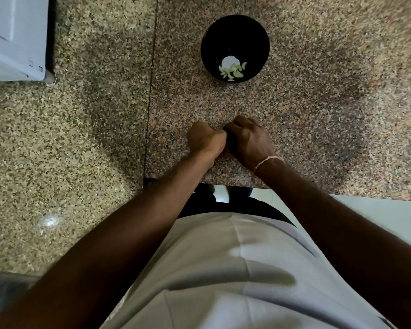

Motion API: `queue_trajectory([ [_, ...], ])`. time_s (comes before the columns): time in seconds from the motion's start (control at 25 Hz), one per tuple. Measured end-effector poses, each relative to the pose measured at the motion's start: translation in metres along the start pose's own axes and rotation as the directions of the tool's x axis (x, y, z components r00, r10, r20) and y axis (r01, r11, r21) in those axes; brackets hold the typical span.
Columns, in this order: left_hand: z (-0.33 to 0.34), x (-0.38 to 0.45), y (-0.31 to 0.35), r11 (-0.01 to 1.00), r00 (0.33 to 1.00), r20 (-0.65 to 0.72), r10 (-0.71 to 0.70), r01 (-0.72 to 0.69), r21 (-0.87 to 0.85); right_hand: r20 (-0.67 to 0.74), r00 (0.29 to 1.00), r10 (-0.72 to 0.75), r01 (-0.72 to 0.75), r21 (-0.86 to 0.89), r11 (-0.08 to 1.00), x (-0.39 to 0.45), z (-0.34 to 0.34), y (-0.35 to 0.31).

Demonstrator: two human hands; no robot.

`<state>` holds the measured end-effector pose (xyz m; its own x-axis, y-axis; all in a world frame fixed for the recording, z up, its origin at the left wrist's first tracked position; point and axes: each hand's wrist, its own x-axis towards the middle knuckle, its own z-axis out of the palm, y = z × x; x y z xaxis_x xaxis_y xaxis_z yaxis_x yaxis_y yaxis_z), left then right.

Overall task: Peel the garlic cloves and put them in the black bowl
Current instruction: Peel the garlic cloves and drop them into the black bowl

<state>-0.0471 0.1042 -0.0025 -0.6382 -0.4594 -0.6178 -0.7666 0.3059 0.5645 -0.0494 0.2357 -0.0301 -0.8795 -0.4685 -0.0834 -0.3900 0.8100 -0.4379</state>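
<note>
Left hand (207, 138) and right hand (249, 138) meet, fingers curled, near counter (81, 115) edge; contents hidden, grip undeterminable. Peeled garlic cloves (233, 71) lie in black bowl (235, 32) beyond.

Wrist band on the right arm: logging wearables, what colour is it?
Pale pink, a thin wrist band on the right wrist, seen in the head view.

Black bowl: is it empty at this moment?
No. The black bowl holds several pale peeled garlic cloves lying at its bottom.
</note>
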Motion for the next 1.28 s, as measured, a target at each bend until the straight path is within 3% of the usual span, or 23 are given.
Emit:
queue_trajectory([
  [0.2, 0.005, 0.002, 0.001, 0.999, 0.998, -0.040, 0.049, -0.049, -0.005, 0.000, 1.000, -0.031, 0.031, -0.044, 0.999, 0.005, 0.003, 0.005],
  [0.52, 0.014, -0.002, -0.014, 0.995, 0.999, -0.027, -0.029, 0.026, -0.099, 0.008, 1.000, -0.011, 0.011, -0.037, 0.999, -0.005, 0.012, -0.002],
  [0.68, 0.010, -0.008, -0.014, 0.989, 1.000, 0.001, 0.019, -0.019, -0.148, -0.102, 0.994, 0.048, -0.043, 0.049, 0.998, -0.006, 0.004, -0.003],
  [0.84, 0.002, -0.013, -0.023, 0.919, 0.983, 0.179, -0.035, 0.102, -0.382, -0.230, 0.963, 0.139, -0.090, 0.211, 0.973, -0.020, 0.008, -0.009],
  [0.96, -0.006, -0.013, -0.025, 0.877, 0.948, 0.317, -0.020, 0.169, -0.450, -0.268, 0.949, 0.163, -0.077, 0.305, 0.949, -0.026, 0.005, -0.010],
  [1.28, -0.019, -0.013, -0.025, 0.879, 0.933, 0.349, 0.091, 0.090, -0.469, -0.326, 0.932, 0.159, -0.031, 0.365, 0.930, -0.025, -0.001, -0.017],
])
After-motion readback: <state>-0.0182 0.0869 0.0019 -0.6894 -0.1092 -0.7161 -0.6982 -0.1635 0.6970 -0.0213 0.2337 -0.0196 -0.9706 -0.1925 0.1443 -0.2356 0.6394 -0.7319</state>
